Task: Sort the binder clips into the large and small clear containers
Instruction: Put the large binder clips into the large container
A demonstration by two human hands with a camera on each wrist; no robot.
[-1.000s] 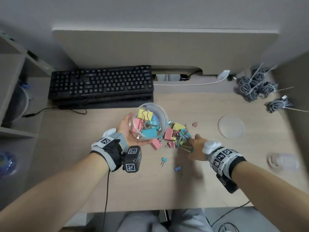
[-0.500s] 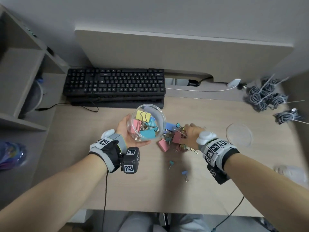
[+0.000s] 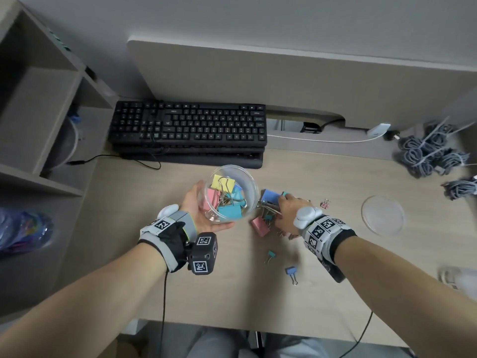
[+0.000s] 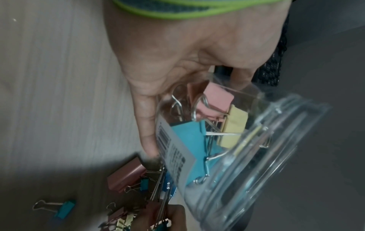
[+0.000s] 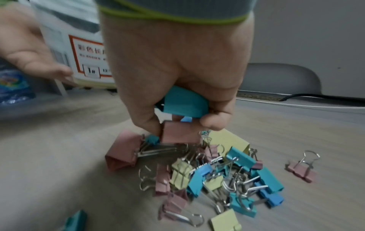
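My left hand (image 3: 198,211) grips the large clear container (image 3: 232,192), tilted toward the pile. Inside lie large clips: teal (image 4: 187,140), pink (image 4: 215,96) and yellow (image 4: 235,128). My right hand (image 5: 183,123) hovers over the heap of mixed binder clips (image 5: 217,175), curled round a large teal clip (image 5: 183,104), with a pink clip (image 5: 177,132) between thumb and fingertips. In the head view the right hand (image 3: 289,210) sits just right of the container's rim. A large pink clip (image 3: 260,226) and a large blue clip (image 3: 269,196) lie beside it.
Stray small clips lie on the desk: teal (image 3: 270,255), blue (image 3: 291,272), pink (image 3: 325,203). A clear round lid (image 3: 382,214) rests to the right, and a blurred clear object (image 3: 459,280) at the right edge. Black keyboard (image 3: 189,127) behind; coiled cables (image 3: 428,151) far right.
My right hand moved from the near side of the pile across it toward the container and closed on a teal clip. The left hand kept holding the container.
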